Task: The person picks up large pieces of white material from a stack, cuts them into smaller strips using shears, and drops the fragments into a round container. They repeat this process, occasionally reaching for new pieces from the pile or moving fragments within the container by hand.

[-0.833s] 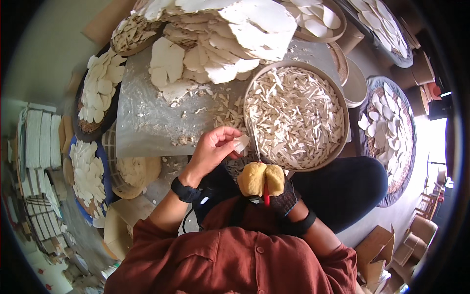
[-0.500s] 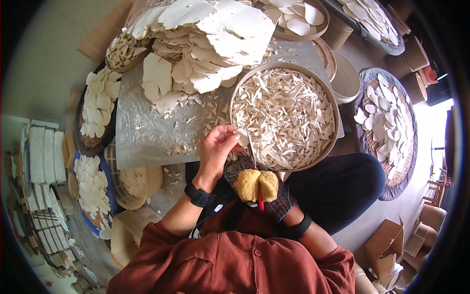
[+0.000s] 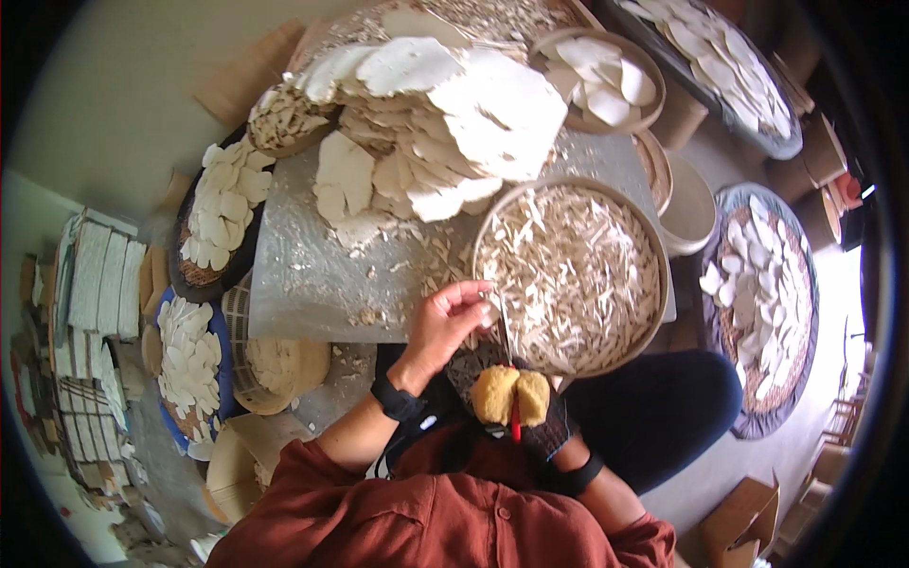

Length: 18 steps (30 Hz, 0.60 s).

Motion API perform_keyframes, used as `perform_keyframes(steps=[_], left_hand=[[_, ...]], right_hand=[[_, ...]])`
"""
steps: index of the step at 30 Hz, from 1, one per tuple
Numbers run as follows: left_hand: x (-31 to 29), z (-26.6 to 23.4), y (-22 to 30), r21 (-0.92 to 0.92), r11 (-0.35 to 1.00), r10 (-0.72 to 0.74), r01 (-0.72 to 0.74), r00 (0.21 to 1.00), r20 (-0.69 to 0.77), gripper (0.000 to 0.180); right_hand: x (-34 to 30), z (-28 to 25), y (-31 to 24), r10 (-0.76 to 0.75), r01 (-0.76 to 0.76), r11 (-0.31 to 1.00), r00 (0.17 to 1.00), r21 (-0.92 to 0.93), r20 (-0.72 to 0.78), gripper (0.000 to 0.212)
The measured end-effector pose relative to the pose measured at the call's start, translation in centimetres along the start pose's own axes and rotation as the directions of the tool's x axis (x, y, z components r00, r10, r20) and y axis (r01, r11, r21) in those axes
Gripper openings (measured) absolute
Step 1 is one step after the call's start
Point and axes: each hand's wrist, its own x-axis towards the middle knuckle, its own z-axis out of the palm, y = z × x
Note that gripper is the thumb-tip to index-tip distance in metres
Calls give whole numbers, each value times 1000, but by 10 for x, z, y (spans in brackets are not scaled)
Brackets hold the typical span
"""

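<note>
Between the thumb and fingers of my left hand (image 3: 443,327) is a small white flat piece (image 3: 490,312), its outline partly covered by the fingertips. My right hand (image 3: 549,434), in a dark knit glove, is closed on scissors (image 3: 516,417) with red handles. Yellow sponge padding (image 3: 509,396) covers much of those handles and hides some of the fingers. The narrow blades point away from me, right beside the white piece. Just past them, a round shallow tray (image 3: 660,237) holds many thin cut white strips (image 3: 573,275).
A tall stack of thin white sheets (image 3: 407,123) stands on the grey-covered table (image 3: 284,303), among scattered scraps. Behind the tray are another round tray (image 3: 653,118) with white pieces and a white bucket (image 3: 689,204). Loaded baskets (image 3: 194,355) flank the table; a cardboard box (image 3: 743,521) lies lower right.
The whole view has shifted, so the table and trays appear lower and further right. Both hands keep their holds, with the scissors' blades still beside the white piece.
</note>
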Motion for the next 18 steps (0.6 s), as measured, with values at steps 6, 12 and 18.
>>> perform_keyframes(steps=[6,12,18], left_hand=[[-17,-34,-6,-85,996,7,-8,1000,-17,15],[-91,-217,43,206,969,-32,136,897,-442,16],[-72,-308,81,943,309,572,125,767,-290,20]], right_hand=[[-12,31,-2,-23,93,731,994,-676,111,33],[-8,76,-15,188,172,91,964,-981,187,32],[-2,119,-4,295,194,-208,947,-959,128,33]])
